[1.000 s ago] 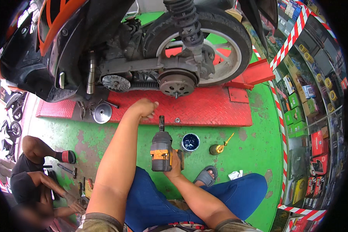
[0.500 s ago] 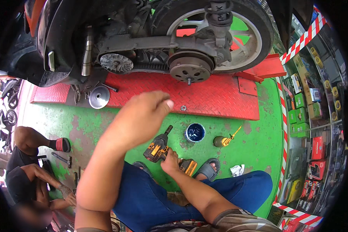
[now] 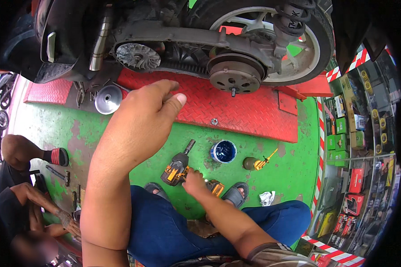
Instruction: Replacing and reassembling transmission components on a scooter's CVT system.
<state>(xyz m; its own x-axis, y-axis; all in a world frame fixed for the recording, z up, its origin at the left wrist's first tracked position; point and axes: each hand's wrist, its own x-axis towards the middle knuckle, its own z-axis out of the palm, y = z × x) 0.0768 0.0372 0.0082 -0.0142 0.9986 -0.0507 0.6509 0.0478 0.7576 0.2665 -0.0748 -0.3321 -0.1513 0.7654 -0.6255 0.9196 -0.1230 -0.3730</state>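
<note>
My left hand [image 3: 149,104] is raised over the front of the red ramp, near a round metal pulley plate [image 3: 108,99]. Its thumb and forefinger stand a little apart with nothing visible between them; the other fingers are mostly hidden. Low between my knees, my right hand [image 3: 194,181] grips a black and yellow cordless impact wrench [image 3: 177,168], its socket pointing away. Beyond my hands is a scooter's uncovered drive side: a finned pulley [image 3: 138,58] at left, a belt running back, and a round clutch bell [image 3: 235,75] with a bare threaded shaft. A nut [image 3: 214,121] lies on the ramp.
Near the wrench stand an open tub of dark blue grease [image 3: 223,151] and an oil can [image 3: 252,163] with a yellow spout. Crumpled white paper [image 3: 267,198] lies on the green floor. Another person [image 3: 22,196] sits at left beside a hammer [image 3: 58,174]. Stocked shelves [image 3: 352,147] line the right.
My left hand has shifted left over the ramp, its thumb and forefinger spreading slightly. My right hand still holds the impact wrench low. The whole view has tilted a little.
</note>
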